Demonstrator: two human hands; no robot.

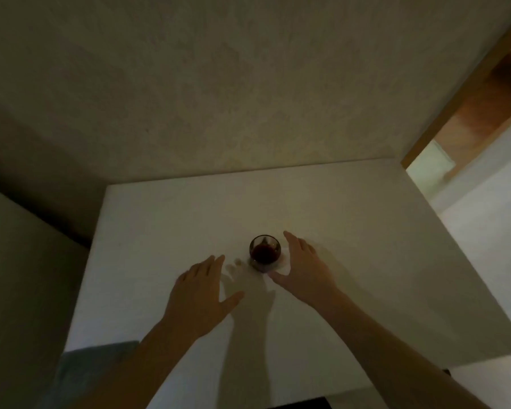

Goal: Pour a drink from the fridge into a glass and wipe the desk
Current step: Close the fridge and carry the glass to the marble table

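Two bare forearms are reaching in from the bottom edge over a white desk [351, 231], with a grey-blue patch of cloth [98, 367] showing at the lower left beside the desk's near corner. The left hand [199, 293] is lying palm down, low over the desk, its fingers stretched forward close together and the thumb sticking out to the side, gripping nothing. The right hand [303, 270] is curving open just beside the glass [265, 252], fingers spread and thumb swung wide, so that it is cupping the right side of the glass without clearly touching it. The glass is standing upright on the desk between the two hands, nearer the right one, holding a dark red drink [263, 252] in its lower part. Beyond the desk a pale textured wall [219, 84] is rising, and a wooden door frame [466, 84] is slanting at the far right
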